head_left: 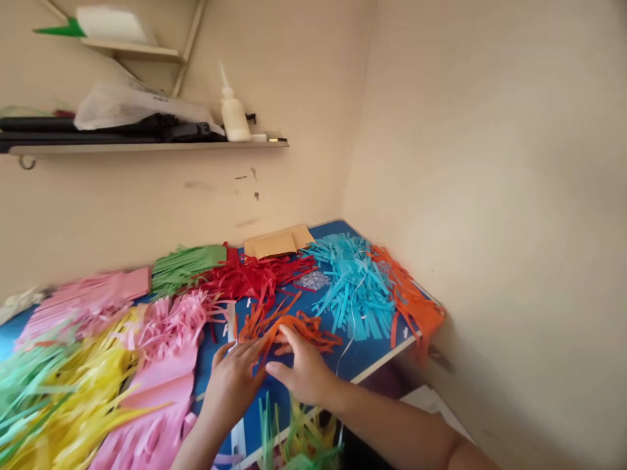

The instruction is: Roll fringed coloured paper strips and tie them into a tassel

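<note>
In the head view, my left hand (236, 373) and my right hand (304, 367) are close together over the front part of the table. Between them is a bunch of orange fringed paper (313, 331), its thin strips spreading out behind the fingers. My left fingers are closed on its near end. The right index finger presses against the same paper, with the thumb stretched toward my left hand; the other right fingers are partly hidden. Green and yellow strips (306, 434) hang below my hands at the table's front edge.
The blue table (369, 359) carries cyan fringe (357, 287), more orange fringe (414, 303), red fringe (255, 277), green fringe (189, 264), pink paper (166, 385) and yellow strips (93, 378). A white string (353, 313) crosses the cyan pile. A shelf (147, 147) holds a glue bottle (235, 119).
</note>
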`<state>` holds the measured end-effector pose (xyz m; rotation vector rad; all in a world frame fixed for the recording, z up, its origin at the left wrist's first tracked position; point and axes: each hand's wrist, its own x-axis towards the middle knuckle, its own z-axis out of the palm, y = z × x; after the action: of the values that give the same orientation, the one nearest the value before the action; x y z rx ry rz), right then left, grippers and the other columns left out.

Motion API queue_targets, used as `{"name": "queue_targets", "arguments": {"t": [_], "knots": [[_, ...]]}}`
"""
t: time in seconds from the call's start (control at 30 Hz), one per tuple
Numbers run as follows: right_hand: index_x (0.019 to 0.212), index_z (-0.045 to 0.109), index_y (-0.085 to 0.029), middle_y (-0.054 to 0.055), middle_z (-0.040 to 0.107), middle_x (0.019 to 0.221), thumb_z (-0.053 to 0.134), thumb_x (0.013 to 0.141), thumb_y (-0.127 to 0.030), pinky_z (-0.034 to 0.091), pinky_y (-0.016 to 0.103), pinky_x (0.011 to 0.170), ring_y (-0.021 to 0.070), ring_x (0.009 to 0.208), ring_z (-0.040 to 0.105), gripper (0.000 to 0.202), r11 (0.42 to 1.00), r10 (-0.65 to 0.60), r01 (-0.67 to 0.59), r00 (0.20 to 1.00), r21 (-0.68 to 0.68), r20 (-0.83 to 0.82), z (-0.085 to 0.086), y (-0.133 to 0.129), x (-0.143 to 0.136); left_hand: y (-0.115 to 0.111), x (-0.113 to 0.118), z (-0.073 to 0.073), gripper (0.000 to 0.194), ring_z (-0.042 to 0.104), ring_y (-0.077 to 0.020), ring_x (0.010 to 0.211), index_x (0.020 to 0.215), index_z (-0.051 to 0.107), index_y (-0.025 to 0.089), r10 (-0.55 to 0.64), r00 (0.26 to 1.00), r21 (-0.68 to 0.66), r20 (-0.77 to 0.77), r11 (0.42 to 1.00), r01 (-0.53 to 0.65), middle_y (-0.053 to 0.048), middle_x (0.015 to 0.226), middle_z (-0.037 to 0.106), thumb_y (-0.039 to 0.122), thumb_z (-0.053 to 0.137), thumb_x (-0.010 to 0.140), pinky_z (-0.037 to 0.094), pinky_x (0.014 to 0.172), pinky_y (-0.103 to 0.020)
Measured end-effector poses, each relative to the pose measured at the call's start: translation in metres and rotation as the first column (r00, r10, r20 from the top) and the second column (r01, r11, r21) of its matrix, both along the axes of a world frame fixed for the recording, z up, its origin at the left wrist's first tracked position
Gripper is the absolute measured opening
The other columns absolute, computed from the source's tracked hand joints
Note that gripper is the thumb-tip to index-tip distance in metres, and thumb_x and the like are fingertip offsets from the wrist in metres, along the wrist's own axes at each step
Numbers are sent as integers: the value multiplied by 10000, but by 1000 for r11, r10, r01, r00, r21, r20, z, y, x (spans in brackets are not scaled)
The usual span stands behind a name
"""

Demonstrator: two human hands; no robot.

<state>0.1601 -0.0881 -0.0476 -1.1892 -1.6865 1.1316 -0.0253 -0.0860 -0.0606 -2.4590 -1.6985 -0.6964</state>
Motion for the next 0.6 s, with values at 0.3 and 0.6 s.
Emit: {"name": "queue_targets", "arguments": {"t": [0.3,0.6], "knots": [[1270,564,-192,26,752,966,739,747,-175,417,439,1026,229,961,701,551,984,-176,179,981,-26,83,-12,19,2,21,5,-26,416,719,-222,986,1144,709,257,-129,991,-1,40,992,129,-44,1056,773,246,403,863,563,877,-378],[1112,679,-247,35,744,953,581,844,-97,350,489,1044,230,953,677,323,913,-392,301,831,274,394,21,52,59,37,13,-28,393,736,-261,929,1079,732,245,50,996,-7,-72,999,-51,-78,980,784,248,375,915,523,910,-464]]}}
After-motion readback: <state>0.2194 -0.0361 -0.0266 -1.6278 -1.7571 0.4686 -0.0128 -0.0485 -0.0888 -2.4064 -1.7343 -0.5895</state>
